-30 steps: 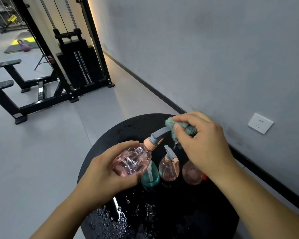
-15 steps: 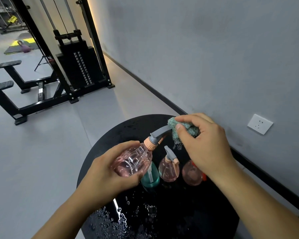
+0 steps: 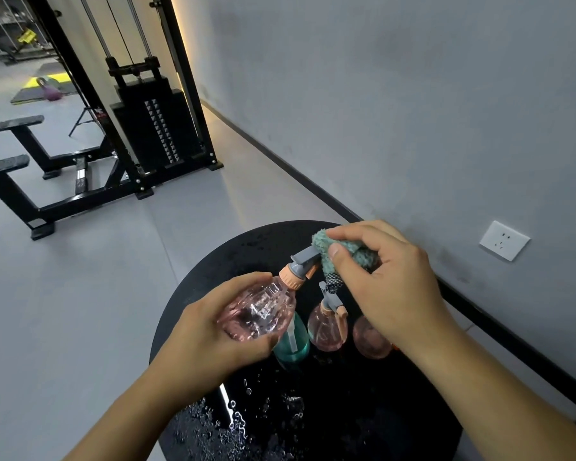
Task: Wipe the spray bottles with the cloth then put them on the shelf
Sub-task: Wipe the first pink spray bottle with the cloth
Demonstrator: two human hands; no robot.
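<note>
My left hand (image 3: 213, 331) grips a clear pink spray bottle (image 3: 258, 311) by its body, tilted with its grey nozzle up and to the right. My right hand (image 3: 386, 287) pinches a teal cloth (image 3: 326, 252) around the tip of that nozzle. Below, on the round black table (image 3: 246, 247), stand a teal bottle (image 3: 293, 344), a second pink spray bottle (image 3: 326, 327) and a third pink bottle (image 3: 369, 341) partly hidden by my right wrist.
Water drops (image 3: 233, 424) lie on the table's near side. A grey wall with a white socket (image 3: 503, 240) runs along the right. A black weight machine (image 3: 153, 128) and benches (image 3: 10, 161) stand on the grey floor at the far left. No shelf is visible.
My right hand with the cloth has shifted slightly along the nozzle tip. The bottle in my left hand stays almost in place.
</note>
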